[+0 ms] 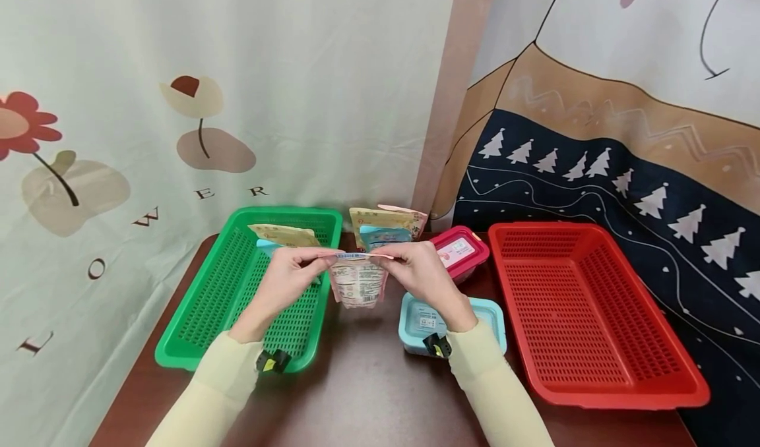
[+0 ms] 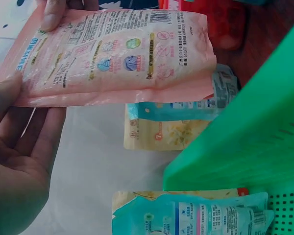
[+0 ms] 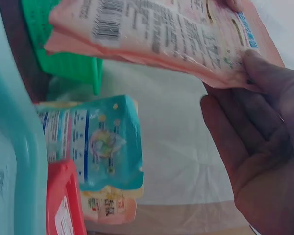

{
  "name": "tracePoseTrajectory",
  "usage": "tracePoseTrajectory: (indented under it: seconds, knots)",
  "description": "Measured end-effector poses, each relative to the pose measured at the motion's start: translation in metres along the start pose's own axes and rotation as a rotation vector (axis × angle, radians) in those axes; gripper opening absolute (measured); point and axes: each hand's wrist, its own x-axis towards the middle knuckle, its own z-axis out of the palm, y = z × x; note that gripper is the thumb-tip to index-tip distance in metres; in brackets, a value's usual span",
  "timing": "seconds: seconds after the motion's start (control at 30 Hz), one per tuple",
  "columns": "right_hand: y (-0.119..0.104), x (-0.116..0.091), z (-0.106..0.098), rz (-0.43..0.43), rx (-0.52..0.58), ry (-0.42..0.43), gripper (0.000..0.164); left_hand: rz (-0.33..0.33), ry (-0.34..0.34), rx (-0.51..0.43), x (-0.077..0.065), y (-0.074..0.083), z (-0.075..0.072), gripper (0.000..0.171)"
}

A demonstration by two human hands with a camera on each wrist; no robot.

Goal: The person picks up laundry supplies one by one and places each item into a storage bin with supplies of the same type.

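A pink printed pouch [image 1: 357, 283] hangs upright over the table, its back with small print and a barcode facing me. My left hand [image 1: 291, 279] pinches one top corner between thumb and fingers. At the opposite top corner my right hand [image 1: 423, 272] pinches it the same way. In the left wrist view the pouch [image 2: 122, 54] looks full, with the left thumb [image 2: 5, 93] on its printed face. The right wrist view shows the right hand [image 3: 269, 122] at the pouch's top edge. Behind the pouch stand a blue pouch [image 1: 386, 236] and a yellow pouch [image 1: 371, 217].
A green basket [image 1: 178, 341] at left holds a yellow pouch [image 1: 285, 235] and a blue pouch [image 1: 267, 246]. On the right lies a red basket [image 1: 564, 315]. Between them are a light blue lidded box [image 1: 410, 328] and a red lidded box [image 1: 466, 252] on the brown table [image 1: 362, 381].
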Motion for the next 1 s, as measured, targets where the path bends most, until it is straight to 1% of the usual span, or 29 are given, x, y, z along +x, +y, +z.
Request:
tracePoseTrajectory:
  seconds: [0.1, 0.17, 0.3, 0.4, 0.57, 0.77, 0.9, 1.0]
  knots:
    - [-0.007, -0.001, 0.003, -0.025, 0.019, 0.063, 0.019, 0.03, 0.023, -0.042, -0.002, 0.001, -0.003, 0.021]
    - [-0.011, -0.001, 0.005, -0.033, 0.031, 0.087, 0.02, 0.059, 0.041, -0.063, -0.003, 0.002, -0.005, 0.02]
    - [-0.019, 0.0, 0.008, -0.067, 0.041, 0.108, 0.019, 0.124, 0.086, -0.1, -0.004, 0.003, -0.009, 0.019]
    - [-0.025, 0.002, 0.012, -0.106, 0.032, 0.116, 0.018, 0.16, 0.118, -0.117, -0.006, 0.004, -0.013, 0.017]
    - [-0.035, 0.007, 0.021, -0.157, 0.011, 0.137, 0.016, 0.171, 0.177, -0.141, -0.012, 0.005, -0.023, 0.015]
    - [-0.049, 0.015, 0.033, -0.199, 0.002, 0.152, 0.016, 0.172, 0.255, -0.18, -0.018, 0.001, -0.034, 0.014]
    - [-0.058, 0.021, 0.039, -0.21, 0.02, 0.148, 0.014, 0.178, 0.308, -0.274, -0.022, -0.002, -0.04, 0.014]
    - [-0.063, 0.026, 0.043, -0.221, 0.015, 0.139, 0.013, 0.213, 0.329, -0.373, -0.023, -0.005, -0.044, 0.014]
